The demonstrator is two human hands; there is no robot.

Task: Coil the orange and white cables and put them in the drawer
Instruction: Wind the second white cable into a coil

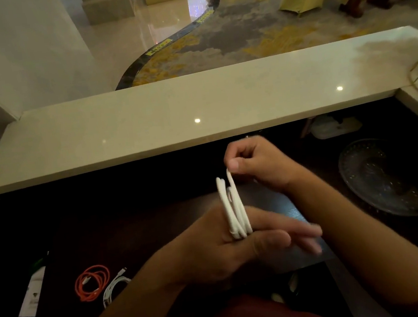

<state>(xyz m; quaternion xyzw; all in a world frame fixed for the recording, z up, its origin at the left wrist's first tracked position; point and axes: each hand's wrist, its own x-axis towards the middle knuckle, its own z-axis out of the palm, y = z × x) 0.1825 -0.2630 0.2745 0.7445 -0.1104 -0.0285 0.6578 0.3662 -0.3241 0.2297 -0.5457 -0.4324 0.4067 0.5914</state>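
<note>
A white cable is wound in several loops around the fingers of my left hand, which is held flat over the dark desk. My right hand pinches the cable's free end just above the loops. On the desk at the lower left lies a coiled orange cable. Beside it on the right rests another coiled white cable. No drawer shows in this view.
A pale stone counter ledge runs across behind the dark desk. A clear glass plate sits at the right. A white paper tag lies at the far left. Small items sit under the ledge at the upper right.
</note>
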